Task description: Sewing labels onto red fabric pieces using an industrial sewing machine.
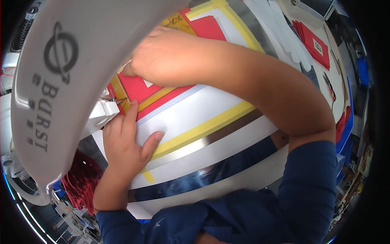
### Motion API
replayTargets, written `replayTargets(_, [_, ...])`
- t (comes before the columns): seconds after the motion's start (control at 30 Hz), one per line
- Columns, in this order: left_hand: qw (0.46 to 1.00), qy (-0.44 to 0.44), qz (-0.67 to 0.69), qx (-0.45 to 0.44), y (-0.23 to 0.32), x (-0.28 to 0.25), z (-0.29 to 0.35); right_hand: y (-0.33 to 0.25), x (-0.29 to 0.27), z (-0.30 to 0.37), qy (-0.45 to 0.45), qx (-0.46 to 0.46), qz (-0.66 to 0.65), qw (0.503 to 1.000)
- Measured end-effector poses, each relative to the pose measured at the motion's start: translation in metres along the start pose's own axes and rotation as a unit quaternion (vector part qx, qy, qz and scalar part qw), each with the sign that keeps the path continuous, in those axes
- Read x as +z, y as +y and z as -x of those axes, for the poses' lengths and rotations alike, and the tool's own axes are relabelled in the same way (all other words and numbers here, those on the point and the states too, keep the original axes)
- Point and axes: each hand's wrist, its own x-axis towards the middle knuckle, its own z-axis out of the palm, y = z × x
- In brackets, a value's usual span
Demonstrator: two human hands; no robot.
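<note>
A flat template [191, 107] of white sheet edged with yellow tape lies under the white sewing machine arm [97, 53]. Red fabric [136, 90] shows inside its yellowish frame [157, 96], with a pale label [147, 83] partly covered. My left hand [126, 136] rests on the template's near left part, fingers stretched and thumb apart, index fingertip at the frame's corner beside the machine's needle area [118, 101]. Reaching across from the right, my right hand [158, 55] lies over the red fabric. The machine arm hides most of its fingers, so their grip cannot be made out.
At the far right lies a stack of red fabric pieces [315, 45] with a pale label. Nearer are snips [330, 87] with dark and red parts. White strips [280, 30] lie beyond the template. Shiny dark red material [83, 179] hangs at lower left.
</note>
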Motion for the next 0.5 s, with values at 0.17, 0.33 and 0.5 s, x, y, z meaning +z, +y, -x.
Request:
replayTargets(0.17, [0.999, 0.002, 0.05, 0.012, 0.001, 0.001, -0.002, -0.006, 0.0, 0.004, -0.019, 0.008, -0.01, 1.0])
replayTargets(0.33, [0.999, 0.019, 0.036, 0.021, 0.005, 0.003, -0.004, -0.009, -0.001, -0.001, -0.031, -0.013, 0.058, 0.998])
replayTargets(0.5, [1.0, 0.011, -0.006, 0.022, 0.009, 0.002, -0.005, -0.004, 0.003, -0.003, -0.002, -0.029, 0.076, 0.997])
